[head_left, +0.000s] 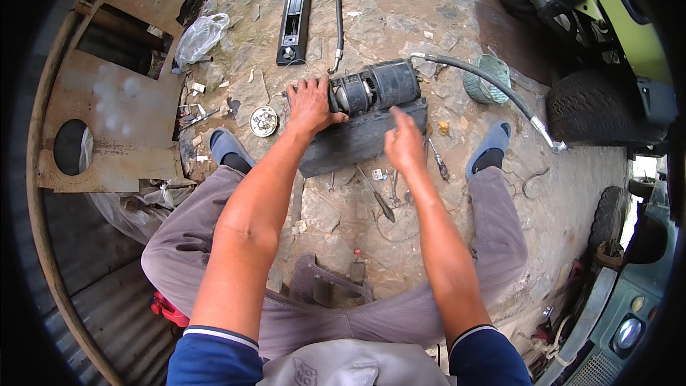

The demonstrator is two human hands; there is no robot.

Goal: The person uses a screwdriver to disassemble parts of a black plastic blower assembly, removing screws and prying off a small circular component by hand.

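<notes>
A black blower unit (395,84), with a ribbed drum on top and a long box-shaped housing below, lies on the ground between my feet. My left hand (309,106) grips its left end, fingers over the top and thumb toward the drum. At the front of the housing, right of its middle, is my right hand (404,139), its fingers curled in. Whatever those fingers hold, if anything, is hidden. Just below the housing lie a dark-handled screwdriver (384,206), another screwdriver (442,169) and small wrenches (394,187).
Two black hoses with metal ends, one (338,21) beyond the unit and one (493,84) to its right, lie near a long black vent panel (294,23). A tin of small parts (264,121) sits left, a greenish basket (486,77) right. Vehicle tyres (597,109) stand at right.
</notes>
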